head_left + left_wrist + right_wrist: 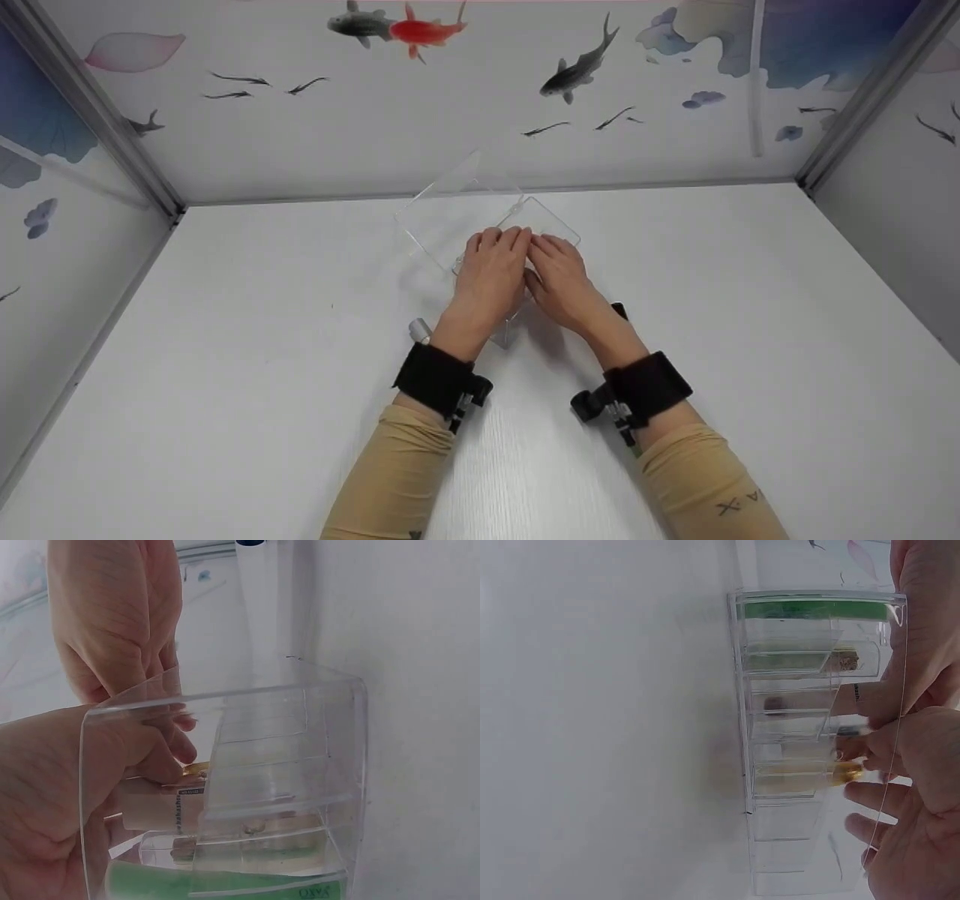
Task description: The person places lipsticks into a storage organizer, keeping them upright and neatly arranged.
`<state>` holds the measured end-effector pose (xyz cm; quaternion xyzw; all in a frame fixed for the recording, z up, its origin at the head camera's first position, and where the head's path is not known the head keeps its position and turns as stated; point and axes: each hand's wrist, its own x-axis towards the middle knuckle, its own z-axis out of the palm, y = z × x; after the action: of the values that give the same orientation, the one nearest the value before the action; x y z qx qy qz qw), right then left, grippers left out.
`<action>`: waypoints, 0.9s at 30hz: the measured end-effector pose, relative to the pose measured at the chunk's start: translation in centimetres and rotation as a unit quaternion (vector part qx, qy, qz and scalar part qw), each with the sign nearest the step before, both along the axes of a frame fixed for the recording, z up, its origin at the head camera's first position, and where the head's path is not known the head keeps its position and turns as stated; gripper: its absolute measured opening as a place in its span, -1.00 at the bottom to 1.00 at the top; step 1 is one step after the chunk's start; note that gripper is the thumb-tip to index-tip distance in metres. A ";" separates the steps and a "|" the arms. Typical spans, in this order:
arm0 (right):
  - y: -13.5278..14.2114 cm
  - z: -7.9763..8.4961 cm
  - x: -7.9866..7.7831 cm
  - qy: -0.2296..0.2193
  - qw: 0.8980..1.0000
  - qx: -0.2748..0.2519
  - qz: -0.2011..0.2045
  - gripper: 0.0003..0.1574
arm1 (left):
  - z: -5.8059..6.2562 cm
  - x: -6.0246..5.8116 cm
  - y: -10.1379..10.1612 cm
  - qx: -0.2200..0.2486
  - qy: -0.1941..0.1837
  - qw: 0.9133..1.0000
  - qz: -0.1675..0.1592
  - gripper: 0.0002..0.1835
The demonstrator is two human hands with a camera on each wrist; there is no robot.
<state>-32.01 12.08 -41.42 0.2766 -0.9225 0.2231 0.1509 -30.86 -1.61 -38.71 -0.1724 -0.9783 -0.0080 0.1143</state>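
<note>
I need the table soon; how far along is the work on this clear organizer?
Apparently done: the green tube stands at one end of the clear organizer. In hand: the left hand and right hand meet near the gold cap; any grip is unclear. Probably left: the compartments at the opposite end, which look empty.

A white table (225,390) is filling the lower and middle frame of the head view. Behind it, a pale back wall (300,157) is running across the top, where a red fish (427,31) is touching a grey fish (360,24) at upper centre. A dark fish (576,73) is pointing down-left at upper right, and a pink petal (135,52) is lying at upper left. Metal posts (112,112) are slanting down both upper corners.
</note>
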 end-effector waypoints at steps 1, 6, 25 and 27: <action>0.0 0.0 0.0 0.001 1.000 -0.001 0.001 -0.45 | 0.0 0.0 0.0 0.002 0.001 1.000 -0.001 -0.46; 0.0 0.2 0.2 -0.010 1.000 0.000 -0.004 -0.43 | 0.2 0.1 -0.1 0.019 -0.005 1.000 -0.006 -0.46; -0.4 2.8 2.1 -0.017 0.999 -0.032 -0.006 -0.55 | 3.3 1.9 -3.4 0.149 -0.004 0.989 -0.023 -0.63; -0.6 3.0 2.4 -0.001 0.999 -0.040 0.018 -0.57 | 3.6 2.4 -4.1 0.159 -0.016 0.987 -0.019 -0.63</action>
<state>-29.62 11.52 -38.41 0.2866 -0.9079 0.2623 0.1572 -28.50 -5.73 -35.16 -0.1700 -0.9630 -0.1679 0.1246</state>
